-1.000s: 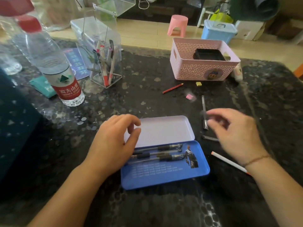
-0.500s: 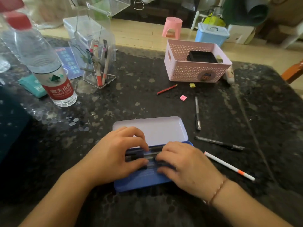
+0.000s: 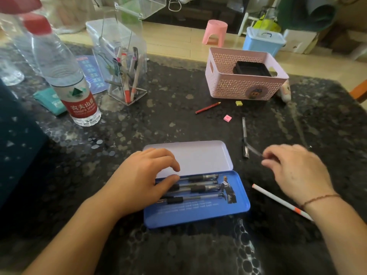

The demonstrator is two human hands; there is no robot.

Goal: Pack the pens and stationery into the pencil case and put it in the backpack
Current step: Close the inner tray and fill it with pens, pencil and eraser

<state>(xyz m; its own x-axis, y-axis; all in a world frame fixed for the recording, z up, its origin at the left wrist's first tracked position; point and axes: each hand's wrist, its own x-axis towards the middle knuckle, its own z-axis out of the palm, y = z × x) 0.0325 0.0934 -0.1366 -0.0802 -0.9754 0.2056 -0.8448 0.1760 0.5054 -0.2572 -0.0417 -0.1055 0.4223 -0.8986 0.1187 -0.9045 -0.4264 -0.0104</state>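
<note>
The blue pencil case (image 3: 198, 216) lies open in front of me, its white lid (image 3: 190, 157) folded back. Several black gel pens (image 3: 200, 188) lie side by side inside. My left hand (image 3: 142, 181) rests on their left ends, fingers spread. To the right of the case, my right hand (image 3: 297, 171) pinches a blurred pen (image 3: 252, 150) just above the table. A black pen (image 3: 244, 133), a white pen with an orange band (image 3: 278, 201), a red pencil (image 3: 207, 107), a pink eraser (image 3: 227, 118) and a yellow eraser (image 3: 239, 103) lie loose on the table.
A pink basket (image 3: 246, 88) stands at the back right, a small tube (image 3: 286, 90) beside it. At the back left are a clear pen holder (image 3: 125, 76) and a water bottle (image 3: 67, 80). A dark blue object (image 3: 15, 145) fills the left edge.
My right hand left the case, moved right and took up the pen that lay beside it. The case holds one more pen than a second ago. My left hand stays on the pens.
</note>
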